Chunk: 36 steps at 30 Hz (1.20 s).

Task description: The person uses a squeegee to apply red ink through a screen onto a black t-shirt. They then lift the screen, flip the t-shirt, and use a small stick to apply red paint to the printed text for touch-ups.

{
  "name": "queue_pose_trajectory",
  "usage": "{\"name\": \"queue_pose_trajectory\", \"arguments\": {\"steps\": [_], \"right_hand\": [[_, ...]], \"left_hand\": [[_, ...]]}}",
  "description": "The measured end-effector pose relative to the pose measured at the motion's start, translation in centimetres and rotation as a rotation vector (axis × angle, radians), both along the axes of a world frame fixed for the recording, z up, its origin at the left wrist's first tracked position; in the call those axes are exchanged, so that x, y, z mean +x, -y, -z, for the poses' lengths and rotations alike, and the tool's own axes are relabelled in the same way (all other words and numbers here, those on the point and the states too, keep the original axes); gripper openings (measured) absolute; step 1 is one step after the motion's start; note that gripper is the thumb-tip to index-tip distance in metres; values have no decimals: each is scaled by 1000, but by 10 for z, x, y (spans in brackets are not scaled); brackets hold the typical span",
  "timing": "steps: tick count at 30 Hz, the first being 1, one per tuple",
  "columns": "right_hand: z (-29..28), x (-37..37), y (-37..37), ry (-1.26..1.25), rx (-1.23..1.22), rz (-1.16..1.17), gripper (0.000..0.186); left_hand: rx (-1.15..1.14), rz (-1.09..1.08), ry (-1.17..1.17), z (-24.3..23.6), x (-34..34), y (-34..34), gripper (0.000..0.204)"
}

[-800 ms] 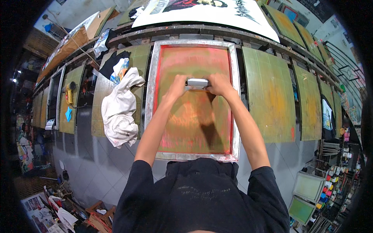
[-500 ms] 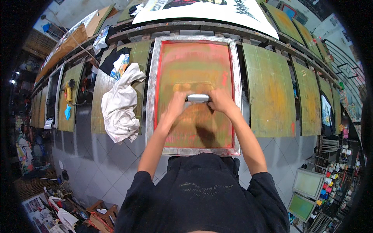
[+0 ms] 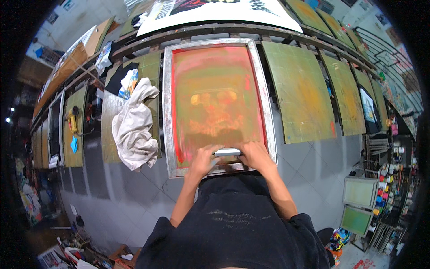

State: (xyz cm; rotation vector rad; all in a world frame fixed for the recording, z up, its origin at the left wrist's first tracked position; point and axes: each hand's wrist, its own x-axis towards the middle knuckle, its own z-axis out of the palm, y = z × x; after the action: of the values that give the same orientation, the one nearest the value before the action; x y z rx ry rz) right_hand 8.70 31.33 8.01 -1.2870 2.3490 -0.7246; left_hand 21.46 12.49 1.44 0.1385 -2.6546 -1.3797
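Observation:
A screen-printing frame [image 3: 168, 107] with a metal rim lies in front of me, its mesh [image 3: 215, 89] stained red, orange and green. Two pale yellow ovals show through the mesh. At the frame's near end, my left hand [image 3: 205, 160] and my right hand [image 3: 254, 154] are closed on the two ends of a squeegee [image 3: 227, 152] with a pale grey handle. The squeegee lies crosswise over the mesh, close to the near rim. Its lower edge is mostly hidden by the hands and handle.
Left of the frame, a crumpled off-white cloth [image 3: 134, 127] lies on a greenish printing board. More boards [image 3: 299, 89] stand in a row to the right. A yellow heat gun [image 3: 73, 120] rests far left. Ink containers [image 3: 383, 179] and framed screens [image 3: 359, 193] stand at lower right.
Both hands have drawn the squeegee from the middle of the mesh to its near end. The yellow ovals stand out more clearly. The view has shifted slightly.

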Motion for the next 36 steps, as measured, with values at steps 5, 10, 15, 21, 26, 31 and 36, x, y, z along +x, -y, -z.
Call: {"name": "queue_pose_trajectory", "arguments": {"steps": [5,10,15,21,26,31,36], "right_hand": [[13,-8,-55,21,-108,321,46],[27,-67,-133,-29,-301,754,46],[33,-135,-188,-402,-105,754,45],[101,-189,-268,-746,-2,575,54],[133,-199,-270,-753,-70,478,50],[140,-197,-292,-666,-63,478,53],[139,-200,-286,-629,-90,480,57]], "left_hand": [[-53,-177,-77,-17,0,-10,55],[-373,-512,-35,16,11,13,55],[-331,-1228,236,87,71,23,80],[-304,-1517,819,102,79,-30,99],[224,-1351,259,138,116,-26,79],[914,-1412,41,115,52,-95,66],[1195,-1480,-144,121,42,-102,76]]}}
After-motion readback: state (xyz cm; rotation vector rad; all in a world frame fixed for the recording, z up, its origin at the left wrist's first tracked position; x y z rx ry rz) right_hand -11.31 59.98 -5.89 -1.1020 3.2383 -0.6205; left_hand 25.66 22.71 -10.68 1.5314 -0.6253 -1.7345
